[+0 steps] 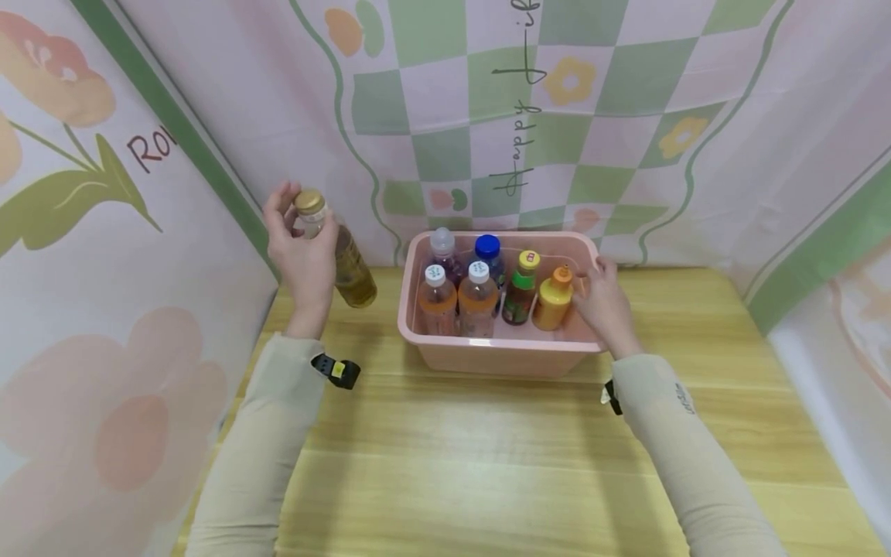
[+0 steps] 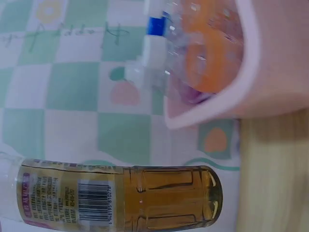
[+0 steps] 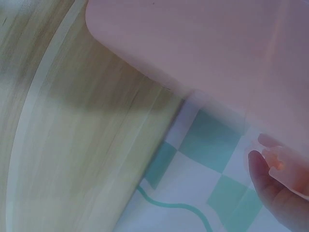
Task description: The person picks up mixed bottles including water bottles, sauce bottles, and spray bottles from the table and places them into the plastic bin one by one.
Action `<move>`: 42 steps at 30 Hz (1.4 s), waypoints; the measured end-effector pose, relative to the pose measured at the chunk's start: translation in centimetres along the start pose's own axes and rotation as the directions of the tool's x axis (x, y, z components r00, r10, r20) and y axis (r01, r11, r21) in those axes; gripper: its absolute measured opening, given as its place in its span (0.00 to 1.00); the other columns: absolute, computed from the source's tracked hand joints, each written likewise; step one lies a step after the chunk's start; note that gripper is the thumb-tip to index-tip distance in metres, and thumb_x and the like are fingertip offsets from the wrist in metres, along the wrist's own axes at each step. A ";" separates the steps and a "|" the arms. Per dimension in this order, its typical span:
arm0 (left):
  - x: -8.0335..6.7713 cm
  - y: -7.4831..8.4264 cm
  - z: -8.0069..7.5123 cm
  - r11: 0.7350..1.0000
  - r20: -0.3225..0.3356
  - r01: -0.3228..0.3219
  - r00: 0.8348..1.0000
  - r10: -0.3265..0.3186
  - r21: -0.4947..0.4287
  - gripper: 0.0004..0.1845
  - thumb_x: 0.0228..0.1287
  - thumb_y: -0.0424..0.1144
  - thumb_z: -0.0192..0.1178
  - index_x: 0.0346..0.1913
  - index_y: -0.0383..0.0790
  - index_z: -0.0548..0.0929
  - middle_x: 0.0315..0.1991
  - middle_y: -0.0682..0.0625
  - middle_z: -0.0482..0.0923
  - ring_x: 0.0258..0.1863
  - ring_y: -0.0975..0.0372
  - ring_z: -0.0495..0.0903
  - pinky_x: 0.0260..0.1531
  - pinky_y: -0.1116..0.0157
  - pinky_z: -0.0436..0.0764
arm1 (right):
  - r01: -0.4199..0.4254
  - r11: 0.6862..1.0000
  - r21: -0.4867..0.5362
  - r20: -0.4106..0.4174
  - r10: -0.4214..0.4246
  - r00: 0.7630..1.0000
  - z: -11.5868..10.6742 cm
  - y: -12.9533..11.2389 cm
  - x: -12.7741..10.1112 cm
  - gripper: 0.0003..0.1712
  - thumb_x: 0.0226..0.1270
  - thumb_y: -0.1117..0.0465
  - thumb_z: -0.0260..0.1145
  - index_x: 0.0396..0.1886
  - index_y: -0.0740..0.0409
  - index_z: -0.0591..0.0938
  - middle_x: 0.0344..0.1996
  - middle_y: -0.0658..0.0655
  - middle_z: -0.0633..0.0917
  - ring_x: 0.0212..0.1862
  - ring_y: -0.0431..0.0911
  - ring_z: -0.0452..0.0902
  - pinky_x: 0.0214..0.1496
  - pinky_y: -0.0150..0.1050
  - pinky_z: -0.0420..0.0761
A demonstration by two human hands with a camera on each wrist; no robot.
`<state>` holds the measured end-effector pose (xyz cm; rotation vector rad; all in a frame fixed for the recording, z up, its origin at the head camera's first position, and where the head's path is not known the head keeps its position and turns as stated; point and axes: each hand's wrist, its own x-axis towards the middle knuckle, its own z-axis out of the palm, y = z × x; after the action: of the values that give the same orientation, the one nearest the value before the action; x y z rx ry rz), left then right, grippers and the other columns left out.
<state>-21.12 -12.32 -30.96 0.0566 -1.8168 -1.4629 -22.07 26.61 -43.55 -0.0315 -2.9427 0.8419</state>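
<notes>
A smooth wood-grain table (image 1: 487, 464) is seen nearest. A clear plastic bottle (image 1: 341, 259) of amber liquid, gold-capped with a barcoded label, is gripped aloft by the left hand (image 1: 299, 247), left of the glossy pink tub (image 1: 501, 352). The tub's right rim is grasped by the right hand (image 1: 602, 302). "Happy" is written on the chequered backdrop (image 1: 515, 139).

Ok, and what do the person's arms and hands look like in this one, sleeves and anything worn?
Both arms are in long, close-fitting pale beige sleeves that end at the wrists. The right sleeve carries small dark lettering near the wrist, too small to read. The left sleeve has a black strap with a yellow patch at the wrist; a black strap edge shows on the right. Both hands are bare, with no gloves and no rings visible.
</notes>
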 end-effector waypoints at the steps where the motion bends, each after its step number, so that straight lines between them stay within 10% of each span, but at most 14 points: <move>1: 0.1 0.3 0.1 1.000 0.001 -0.012 1.000 0.012 -0.006 0.29 0.57 0.31 0.64 0.62 0.40 0.70 0.59 0.50 0.75 0.55 0.63 0.76 0.42 0.74 0.67 | 0.000 1.000 -0.001 -0.001 0.000 1.000 0.0 0.0 0.0 0.25 0.61 0.66 0.57 0.57 0.75 0.72 0.70 0.76 0.53 0.52 0.73 0.70 0.45 0.62 0.78; 20: 0.3 6.1 2.9 0.994 0.095 -0.064 0.993 0.072 -0.089 0.30 0.55 0.28 0.64 0.62 0.40 0.69 0.60 0.51 0.77 0.58 0.64 0.77 0.42 0.74 0.69 | 0.011 1.000 0.009 -0.018 -0.011 1.000 0.1 -0.3 0.1 0.22 0.67 0.63 0.54 0.55 0.75 0.72 0.69 0.75 0.54 0.51 0.74 0.70 0.47 0.66 0.77; 42: -3.1 9.4 6.8 0.933 0.245 -0.283 0.910 0.334 -0.221 0.33 0.57 0.30 0.64 0.64 0.31 0.64 0.60 0.41 0.76 0.59 0.60 0.77 0.42 0.72 0.69 | -0.004 1.000 -0.002 -0.008 0.004 1.000 0.0 -0.4 0.0 0.22 0.68 0.62 0.53 0.55 0.74 0.73 0.69 0.76 0.54 0.51 0.74 0.71 0.47 0.65 0.77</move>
<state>-19.02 -2.22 -24.86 -0.5340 -1.7997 -1.4497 -22.07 26.29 -43.34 -0.0404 -2.9369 0.8370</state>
